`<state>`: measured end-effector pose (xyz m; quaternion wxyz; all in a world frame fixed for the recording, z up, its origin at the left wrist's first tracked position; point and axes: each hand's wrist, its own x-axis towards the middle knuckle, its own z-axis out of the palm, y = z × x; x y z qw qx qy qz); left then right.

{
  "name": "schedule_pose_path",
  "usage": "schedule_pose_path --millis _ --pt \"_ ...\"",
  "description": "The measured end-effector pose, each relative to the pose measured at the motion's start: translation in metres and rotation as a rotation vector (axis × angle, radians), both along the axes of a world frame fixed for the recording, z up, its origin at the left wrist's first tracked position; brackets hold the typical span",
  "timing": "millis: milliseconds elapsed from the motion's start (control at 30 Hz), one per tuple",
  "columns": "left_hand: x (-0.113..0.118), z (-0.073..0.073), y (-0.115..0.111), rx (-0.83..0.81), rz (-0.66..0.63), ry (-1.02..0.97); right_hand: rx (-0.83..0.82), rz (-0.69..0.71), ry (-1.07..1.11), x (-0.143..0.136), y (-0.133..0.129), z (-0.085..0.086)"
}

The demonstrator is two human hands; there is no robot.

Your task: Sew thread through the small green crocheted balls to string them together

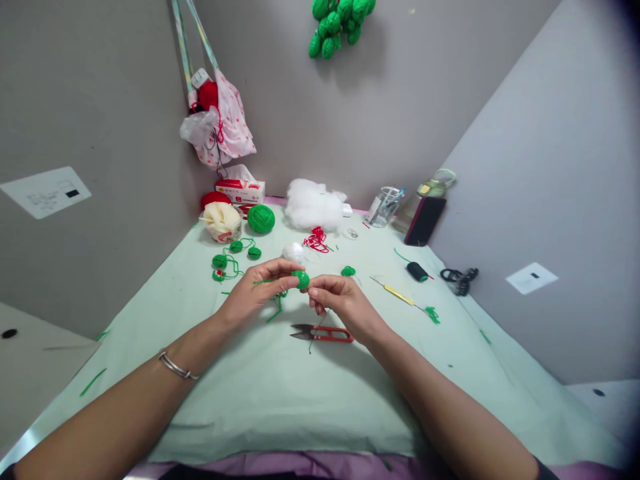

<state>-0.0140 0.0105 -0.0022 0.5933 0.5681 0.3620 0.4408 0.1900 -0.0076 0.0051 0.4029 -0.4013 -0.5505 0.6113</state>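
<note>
Between the thumb and fingers of my left hand (260,288) is a small green crocheted ball (301,279), with green yarn trailing below it. My right hand (340,300) is pinched at the ball's right side; a dark thread hangs beneath its fingers, and what the fingertips grip is too small to make out. Red-handled thread snips (330,333) lie on the cloth just below my right hand, blades to the left. A small green yarn piece (349,271) rests beyond the right hand, and a white ball (294,252) sits behind the left fingertips.
On the pale green cloth (300,400) are a yellow-handled hook (399,294), black thread (417,271), several small green balls (219,261), green yarn (261,219), white stuffing (314,205), a glass of pens (384,208) and a phone (425,221). A bag (227,123) hangs at back left.
</note>
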Motion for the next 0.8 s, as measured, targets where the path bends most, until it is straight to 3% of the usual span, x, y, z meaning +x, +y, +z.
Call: schedule_pose_path --millis 433,800 --pt "0.0041 -0.0002 -0.004 0.201 -0.002 0.112 0.016 0.103 0.022 0.0001 -0.0005 -0.0015" --pt "0.0075 -0.0078 -0.0039 0.251 0.013 0.134 -0.107 0.11 0.152 0.0018 0.0029 -0.0035"
